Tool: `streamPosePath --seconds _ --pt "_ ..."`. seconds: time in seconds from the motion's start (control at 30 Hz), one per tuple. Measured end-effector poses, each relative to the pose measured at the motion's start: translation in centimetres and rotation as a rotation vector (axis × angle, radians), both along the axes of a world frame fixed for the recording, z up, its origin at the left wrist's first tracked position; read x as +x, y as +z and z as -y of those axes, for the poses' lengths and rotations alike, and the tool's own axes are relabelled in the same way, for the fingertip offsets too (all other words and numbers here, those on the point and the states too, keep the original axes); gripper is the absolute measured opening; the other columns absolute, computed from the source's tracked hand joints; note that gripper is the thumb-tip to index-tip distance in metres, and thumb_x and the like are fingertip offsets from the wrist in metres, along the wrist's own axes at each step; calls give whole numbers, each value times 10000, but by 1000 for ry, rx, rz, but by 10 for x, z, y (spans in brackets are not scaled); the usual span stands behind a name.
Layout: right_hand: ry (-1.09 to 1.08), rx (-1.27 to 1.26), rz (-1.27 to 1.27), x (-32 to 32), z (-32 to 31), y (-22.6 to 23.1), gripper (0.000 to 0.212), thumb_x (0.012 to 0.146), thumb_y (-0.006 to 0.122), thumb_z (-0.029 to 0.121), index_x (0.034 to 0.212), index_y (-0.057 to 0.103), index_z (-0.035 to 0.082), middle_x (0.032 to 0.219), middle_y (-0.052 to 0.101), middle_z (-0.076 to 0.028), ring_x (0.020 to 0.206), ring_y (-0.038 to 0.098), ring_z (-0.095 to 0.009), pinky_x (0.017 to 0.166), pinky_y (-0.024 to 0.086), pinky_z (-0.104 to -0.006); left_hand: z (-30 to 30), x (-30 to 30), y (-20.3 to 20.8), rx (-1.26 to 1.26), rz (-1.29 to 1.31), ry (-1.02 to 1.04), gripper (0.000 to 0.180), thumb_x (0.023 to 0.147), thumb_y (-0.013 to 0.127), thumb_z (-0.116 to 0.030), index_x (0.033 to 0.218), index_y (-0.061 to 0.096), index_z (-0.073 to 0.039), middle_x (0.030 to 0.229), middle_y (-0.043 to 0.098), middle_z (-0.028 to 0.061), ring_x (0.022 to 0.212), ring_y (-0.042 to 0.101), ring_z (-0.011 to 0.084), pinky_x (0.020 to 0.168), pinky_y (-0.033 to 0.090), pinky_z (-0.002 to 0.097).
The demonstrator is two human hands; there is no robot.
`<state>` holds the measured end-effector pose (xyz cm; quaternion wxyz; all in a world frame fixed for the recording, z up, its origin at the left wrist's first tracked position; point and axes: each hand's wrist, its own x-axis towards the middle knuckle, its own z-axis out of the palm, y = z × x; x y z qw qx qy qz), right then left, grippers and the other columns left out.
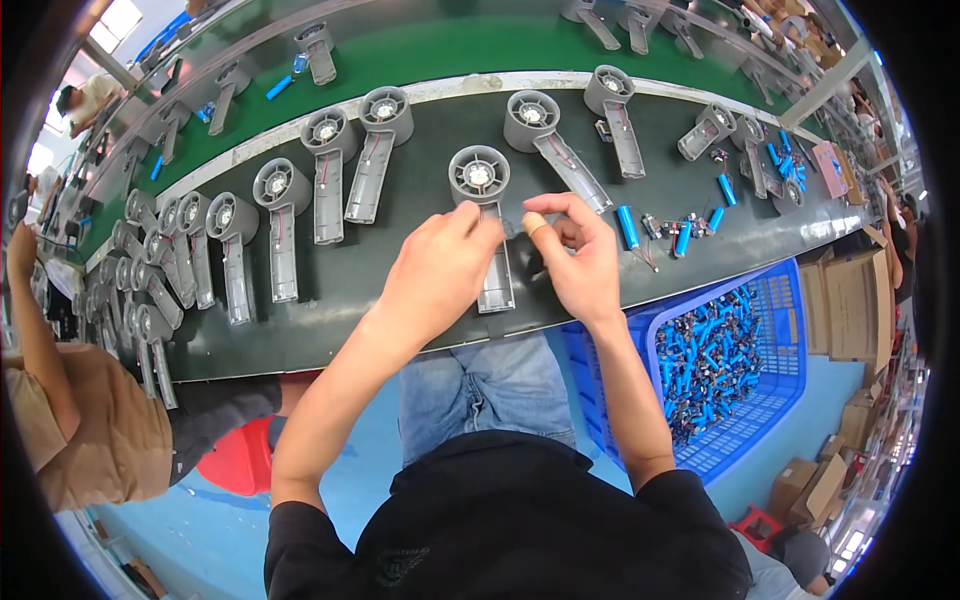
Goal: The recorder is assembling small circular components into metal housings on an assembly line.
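In front of me lies a grey fan housing (479,172), round at the top, its open handle shell (497,285) pointing toward me. My left hand (440,265) is closed at the neck of this housing, its fingertips over the handle's upper end. Just right of the handle, my right hand (582,258) is closed, thumb and index finger pinched near a small dark bit too blurred to name. A pale yellowish cover sits on one of its fingertips. Blue battery cells with small boards and wires (683,238) lie right of my right hand.
Several more grey housings (283,185) line the dark table on both sides. Behind runs a green conveyor belt (440,45) carrying housings and blue cells. A blue crate (790,345) full of wired cells stands below right. Another person (110,425) sits at the left near a red stool (238,458).
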<state>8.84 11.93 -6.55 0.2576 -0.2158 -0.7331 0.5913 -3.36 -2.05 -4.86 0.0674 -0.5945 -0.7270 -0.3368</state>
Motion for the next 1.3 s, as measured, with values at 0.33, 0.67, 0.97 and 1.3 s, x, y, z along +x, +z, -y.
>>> streamPosePath --seconds 0.33,0.67,0.97,1.3 --pt "-66 506 -227 -34 22 -7 147 807 743 8 947 703 28 834 656 -19 467 434 -37 432 331 -230 7 -13 10 18 1057 215 173 943 667 -135 1014 715 15 697 615 -19 592 502 33 537 408 215" --pt "-71 482 -206 -38 24 -7 120 808 746 65 912 689 54 867 650 -14 518 568 -116 478 450 -269 25 -3 -13 221 933 148 377 943 601 -5 1318 566 7 968 726 96 798 685 152 745 548 288" --pt "-61 502 -218 -39 25 -9 105 810 749 76 891 688 49 857 646 -17 536 584 -123 484 458 -275 23 -3 -21 223 420 193 291 877 689 -7 1167 670 8 977 730 158 839 730 250 717 573 320" --pt "-27 558 -280 -41 20 -12 112 782 749 -19 880 701 6 861 642 -33 471 445 -35 428 338 -226 23 -8 -26 247 196 158 300 845 702 23 1144 682 11 977 715 159 820 709 293 703 573 347"
